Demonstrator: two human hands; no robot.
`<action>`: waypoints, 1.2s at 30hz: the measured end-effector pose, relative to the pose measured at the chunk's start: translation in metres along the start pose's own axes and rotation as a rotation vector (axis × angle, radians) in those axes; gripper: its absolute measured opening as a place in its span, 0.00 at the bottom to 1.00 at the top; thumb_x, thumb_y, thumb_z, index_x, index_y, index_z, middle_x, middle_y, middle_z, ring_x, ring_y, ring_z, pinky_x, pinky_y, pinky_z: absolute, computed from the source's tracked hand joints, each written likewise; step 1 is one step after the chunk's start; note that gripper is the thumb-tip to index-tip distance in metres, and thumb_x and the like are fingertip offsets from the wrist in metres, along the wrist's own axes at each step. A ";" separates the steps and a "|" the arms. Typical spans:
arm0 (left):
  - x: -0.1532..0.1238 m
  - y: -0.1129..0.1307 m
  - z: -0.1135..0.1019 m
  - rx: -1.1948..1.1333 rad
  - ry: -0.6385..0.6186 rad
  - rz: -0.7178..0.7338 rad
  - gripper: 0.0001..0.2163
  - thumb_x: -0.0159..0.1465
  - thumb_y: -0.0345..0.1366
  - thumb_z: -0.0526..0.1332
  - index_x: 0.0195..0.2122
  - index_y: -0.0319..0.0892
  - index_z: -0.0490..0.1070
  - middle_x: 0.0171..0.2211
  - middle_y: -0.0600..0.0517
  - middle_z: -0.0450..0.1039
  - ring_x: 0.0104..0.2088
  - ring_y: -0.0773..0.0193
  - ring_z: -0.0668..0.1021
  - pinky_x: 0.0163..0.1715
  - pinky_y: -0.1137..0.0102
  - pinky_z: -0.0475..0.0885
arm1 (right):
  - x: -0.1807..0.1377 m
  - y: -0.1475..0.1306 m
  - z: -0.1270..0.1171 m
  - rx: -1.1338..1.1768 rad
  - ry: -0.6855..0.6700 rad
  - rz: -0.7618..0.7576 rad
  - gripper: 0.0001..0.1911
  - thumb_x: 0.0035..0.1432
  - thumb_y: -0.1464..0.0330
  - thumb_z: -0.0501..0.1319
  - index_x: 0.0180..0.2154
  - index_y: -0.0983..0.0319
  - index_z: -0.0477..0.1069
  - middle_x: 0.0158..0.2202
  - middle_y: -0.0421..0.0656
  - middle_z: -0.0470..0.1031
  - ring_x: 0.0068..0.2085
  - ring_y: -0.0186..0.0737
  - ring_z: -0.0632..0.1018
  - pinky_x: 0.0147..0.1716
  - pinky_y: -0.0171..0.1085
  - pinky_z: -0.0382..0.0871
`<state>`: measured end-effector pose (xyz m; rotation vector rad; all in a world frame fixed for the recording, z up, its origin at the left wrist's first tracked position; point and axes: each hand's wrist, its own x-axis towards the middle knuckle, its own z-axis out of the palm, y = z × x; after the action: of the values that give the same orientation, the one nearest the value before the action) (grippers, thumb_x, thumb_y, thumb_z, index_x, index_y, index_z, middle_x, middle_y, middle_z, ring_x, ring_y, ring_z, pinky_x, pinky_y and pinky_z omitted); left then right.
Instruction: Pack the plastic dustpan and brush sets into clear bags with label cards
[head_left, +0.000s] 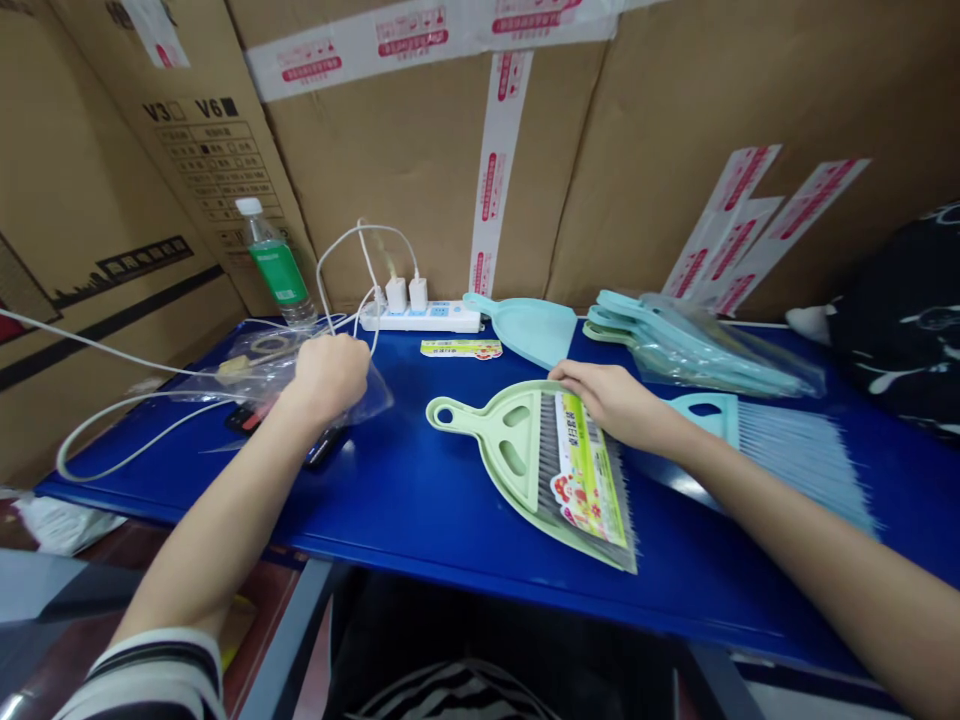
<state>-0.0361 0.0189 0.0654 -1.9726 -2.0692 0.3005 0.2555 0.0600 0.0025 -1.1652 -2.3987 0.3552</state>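
Observation:
My left hand [334,375] is closed on a clear plastic bag [375,390], which lies crumpled around it on the left of the table. Before me rests a light green dustpan [495,440] with a grey-bristled brush nested in it and a printed card label [589,470] across the bristles. My right hand [607,400] grips the far edge of this dustpan set, its fingertips partly hidden. Under my right forearm lies a light blue brush [802,455]. A blue dustpan [532,325] sits just beyond my right hand.
Bagged dustpan sets [720,350] lie at the back right. A power strip [427,318] with white chargers and cables stands at the back, near another card label [461,348]. A green-labelled bottle [277,270] stands back left, against cardboard boxes [420,180]. Dark items lie below my left hand.

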 end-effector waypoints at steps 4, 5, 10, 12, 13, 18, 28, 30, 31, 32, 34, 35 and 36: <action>-0.018 0.023 -0.011 0.159 -0.049 0.136 0.14 0.62 0.27 0.50 0.37 0.31 0.76 0.35 0.32 0.78 0.40 0.44 0.81 0.36 0.61 0.74 | 0.000 0.001 -0.008 -0.027 0.012 0.013 0.11 0.57 0.69 0.44 0.27 0.56 0.62 0.24 0.40 0.73 0.25 0.40 0.74 0.25 0.36 0.65; -0.021 0.026 -0.012 0.164 -0.044 0.179 0.14 0.62 0.28 0.50 0.36 0.31 0.76 0.34 0.33 0.78 0.39 0.45 0.81 0.36 0.61 0.75 | 0.000 0.002 -0.010 -0.035 0.017 0.018 0.11 0.57 0.69 0.45 0.27 0.56 0.62 0.24 0.40 0.73 0.25 0.40 0.74 0.26 0.36 0.65; -0.028 0.035 -0.009 0.101 -0.072 0.424 0.15 0.64 0.29 0.49 0.31 0.34 0.76 0.31 0.39 0.77 0.35 0.48 0.81 0.35 0.61 0.75 | 0.000 0.004 -0.017 -0.085 0.020 0.054 0.11 0.57 0.68 0.45 0.27 0.57 0.63 0.23 0.40 0.73 0.23 0.40 0.73 0.25 0.36 0.64; -0.028 0.038 -0.008 0.071 -0.096 0.499 0.15 0.65 0.30 0.50 0.30 0.35 0.76 0.32 0.41 0.77 0.35 0.50 0.80 0.36 0.61 0.74 | 0.000 0.006 -0.021 -0.102 0.014 0.057 0.11 0.56 0.68 0.46 0.27 0.57 0.63 0.23 0.40 0.73 0.23 0.40 0.73 0.25 0.36 0.63; -0.028 0.039 -0.007 0.060 -0.105 0.522 0.15 0.64 0.30 0.50 0.30 0.36 0.76 0.32 0.42 0.77 0.36 0.51 0.80 0.36 0.62 0.74 | 0.000 0.007 -0.023 -0.108 0.013 0.056 0.10 0.56 0.68 0.46 0.27 0.56 0.63 0.23 0.40 0.73 0.23 0.40 0.73 0.25 0.36 0.63; -0.024 0.043 0.000 0.017 -0.104 0.519 0.13 0.62 0.25 0.50 0.34 0.36 0.75 0.35 0.43 0.76 0.38 0.51 0.80 0.35 0.62 0.74 | -0.002 0.009 -0.032 -0.118 0.037 0.033 0.10 0.56 0.68 0.47 0.27 0.56 0.64 0.24 0.41 0.74 0.25 0.42 0.74 0.25 0.37 0.63; -0.019 0.047 0.004 -0.092 -0.018 0.384 0.13 0.61 0.24 0.48 0.43 0.34 0.68 0.33 0.42 0.76 0.34 0.53 0.79 0.33 0.64 0.71 | -0.001 0.004 -0.024 -0.070 -0.026 0.122 0.11 0.56 0.70 0.46 0.27 0.57 0.65 0.24 0.41 0.73 0.25 0.41 0.73 0.27 0.38 0.63; -0.018 0.047 0.004 -0.136 0.002 0.398 0.13 0.62 0.25 0.47 0.44 0.34 0.66 0.32 0.43 0.75 0.33 0.55 0.79 0.32 0.65 0.70 | 0.000 0.003 -0.023 -0.059 -0.037 0.154 0.11 0.56 0.70 0.47 0.26 0.57 0.65 0.24 0.42 0.73 0.26 0.42 0.74 0.28 0.39 0.63; -0.017 0.047 0.005 -0.163 0.009 0.414 0.12 0.62 0.26 0.47 0.44 0.34 0.65 0.32 0.44 0.75 0.33 0.55 0.78 0.32 0.65 0.70 | 0.000 0.002 -0.023 -0.052 -0.046 0.169 0.11 0.56 0.70 0.47 0.26 0.57 0.66 0.24 0.42 0.73 0.26 0.42 0.74 0.28 0.39 0.63; -0.017 0.047 0.005 -0.190 0.018 0.430 0.12 0.62 0.26 0.47 0.44 0.34 0.65 0.32 0.44 0.75 0.32 0.56 0.78 0.32 0.65 0.69 | 0.000 0.001 -0.022 -0.045 -0.054 0.179 0.11 0.55 0.71 0.48 0.26 0.57 0.66 0.23 0.42 0.73 0.26 0.43 0.74 0.28 0.39 0.63; -0.017 0.048 0.006 -0.242 0.038 0.451 0.13 0.61 0.27 0.47 0.46 0.35 0.63 0.30 0.46 0.74 0.30 0.57 0.77 0.32 0.65 0.68 | 0.000 -0.002 -0.021 -0.034 -0.065 0.170 0.12 0.56 0.71 0.48 0.25 0.57 0.65 0.22 0.41 0.73 0.25 0.42 0.73 0.27 0.38 0.62; -0.017 0.048 0.006 -0.274 0.046 0.458 0.14 0.61 0.27 0.48 0.47 0.35 0.62 0.28 0.47 0.73 0.29 0.58 0.77 0.32 0.65 0.68 | -0.001 -0.003 -0.020 -0.029 -0.069 0.152 0.12 0.56 0.71 0.47 0.25 0.57 0.65 0.22 0.41 0.73 0.24 0.41 0.73 0.26 0.38 0.62; -0.017 0.049 0.006 -0.313 0.052 0.466 0.14 0.60 0.26 0.48 0.47 0.35 0.62 0.27 0.49 0.72 0.28 0.59 0.76 0.31 0.66 0.67 | -0.001 -0.004 -0.019 -0.023 -0.072 0.130 0.12 0.57 0.71 0.47 0.25 0.57 0.64 0.22 0.40 0.72 0.24 0.40 0.73 0.26 0.37 0.62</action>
<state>0.0088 0.0046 0.0430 -2.6121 -1.6820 0.0085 0.2626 0.0568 0.0203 -1.3445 -2.3998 0.4187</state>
